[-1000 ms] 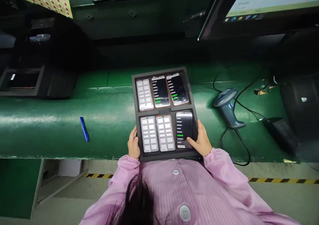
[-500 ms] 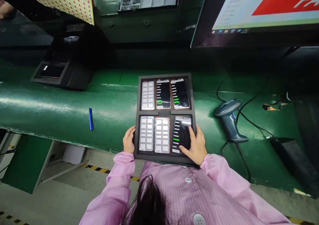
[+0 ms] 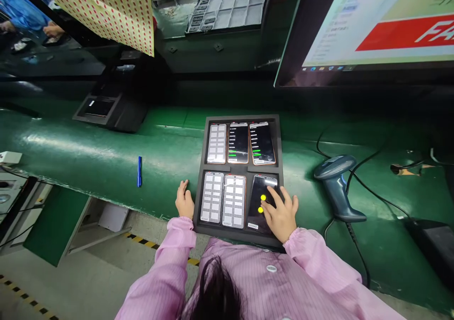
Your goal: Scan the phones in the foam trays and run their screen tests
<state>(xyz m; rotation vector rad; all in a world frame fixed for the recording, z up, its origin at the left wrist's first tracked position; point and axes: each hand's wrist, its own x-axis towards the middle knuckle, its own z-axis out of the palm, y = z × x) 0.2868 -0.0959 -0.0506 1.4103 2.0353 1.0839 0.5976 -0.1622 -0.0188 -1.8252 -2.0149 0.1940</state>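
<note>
A black foam tray [image 3: 239, 168] holds several smartphones in two rows. Over the lower right phone [image 3: 256, 216] spreads my right hand [image 3: 282, 216], open, its fingertips at the dark screen, where two yellow dots glow. My left hand [image 3: 185, 203] rests open by the tray's lower left edge, holding nothing. Grey and white blocks fill the screens of the upper left phone [image 3: 216, 142], the lower left phone [image 3: 212, 197] and the lower middle phone [image 3: 234, 201]. The upper middle phone [image 3: 238, 142] and upper right phone [image 3: 261, 142] display white and green text lines on black.
On the green bench [image 3: 166, 154] a blue pen [image 3: 139, 171] lies left of the tray. A barcode scanner [image 3: 336, 185] with cables stands to the right, under a monitor [image 3: 372, 31]. A black fixture [image 3: 109, 105] sits at back left; beyond it, a co-worker's blue sleeve [image 3: 24, 10] shows.
The view has tilted up slightly. The lower right phone's text list has given way to a dark screen with yellow dots. My right fingers have lifted and spread; my left fingers have loosened from the tray's edge.
</note>
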